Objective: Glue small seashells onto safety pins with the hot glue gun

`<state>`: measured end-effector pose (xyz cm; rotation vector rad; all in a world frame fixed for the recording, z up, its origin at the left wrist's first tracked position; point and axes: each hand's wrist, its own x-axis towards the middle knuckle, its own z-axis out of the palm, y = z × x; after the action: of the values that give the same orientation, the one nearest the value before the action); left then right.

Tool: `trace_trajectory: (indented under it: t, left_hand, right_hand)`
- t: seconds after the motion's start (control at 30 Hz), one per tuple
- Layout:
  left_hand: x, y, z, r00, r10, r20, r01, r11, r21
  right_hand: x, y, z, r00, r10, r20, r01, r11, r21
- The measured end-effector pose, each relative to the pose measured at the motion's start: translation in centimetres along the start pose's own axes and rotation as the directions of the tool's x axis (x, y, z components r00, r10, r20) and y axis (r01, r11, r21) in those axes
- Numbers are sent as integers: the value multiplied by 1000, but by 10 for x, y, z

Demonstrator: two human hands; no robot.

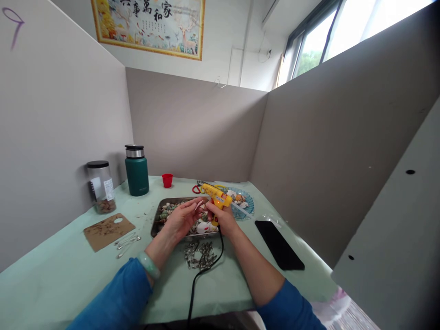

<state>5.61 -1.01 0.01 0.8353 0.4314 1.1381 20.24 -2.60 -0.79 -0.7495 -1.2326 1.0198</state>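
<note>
My right hand [224, 217] is wrapped round the handle of a yellow hot glue gun [216, 194]. A clear glue stick [241, 209] sticks out of its back end, and its nozzle points to the left and away from me. With its fingertips my left hand [181, 219] pinches a small, thin, pale pinkish piece [198, 205], perhaps a shell. Both hands are above a metal tray [155, 223] of assorted shells, partly covering it. The gun's black cord [193, 285] runs down over the table's front edge.
Small metal clips [200, 255] lie heaped before the tray. Large safety pins [126, 242] and a brown card [109, 231] are left, near a lidded jar [101, 187] and green bottle [136, 172]. Behind stand a red cup [167, 180] and blue plate [250, 201]; a black phone [280, 245] is right.
</note>
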Motion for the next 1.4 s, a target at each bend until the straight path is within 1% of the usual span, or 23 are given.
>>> trace_trajectory:
  t: [0.1,0.2,0.37,0.43,0.5,0.6,0.67,0.83,0.97,1.13,1.27,1.4]
  left_hand:
    - [1,-1,-2,997,-20,78,18,999,27]
    - [-1,-1,0,990,10,139,-19,998,57]
    - [-5,-2,4,984,41,173,-74,980,186]
    - [-5,-1,4,987,38,156,-74,971,228]
    - [-5,0,4,993,51,108,-77,966,249]
    - [-4,2,4,995,90,33,-95,958,271]
    - [-4,3,4,993,114,14,-112,949,296]
    - [-5,1,4,993,116,13,-113,925,363]
    - [-5,0,5,991,127,38,-132,922,364]
    - [-6,2,5,990,141,32,-142,915,377]
    - [-7,1,5,987,150,49,-157,898,411]
    - [-6,1,6,986,168,20,-159,883,441]
  right_hand:
    - [1,0,-1,1000,-6,-5,6,1000,0]
    - [2,2,-1,999,-3,-37,3,1000,7]
    - [3,3,0,998,7,-60,-6,1000,8]
    - [2,3,0,999,-5,-42,5,1000,10]
    - [2,3,0,1000,-19,-19,19,1000,10]
    - [2,3,0,1000,-22,3,22,1000,9]
    - [2,5,-1,1000,-15,-3,15,1000,4]
    - [4,9,-1,1000,-8,-15,8,1000,-16]
    - [5,11,-1,1000,8,-17,-9,1000,-17]
    - [4,7,1,998,25,-51,-26,1000,-14]
    - [3,4,2,997,38,-74,-38,999,-6]
    - [3,4,2,996,41,-77,-43,999,-25]
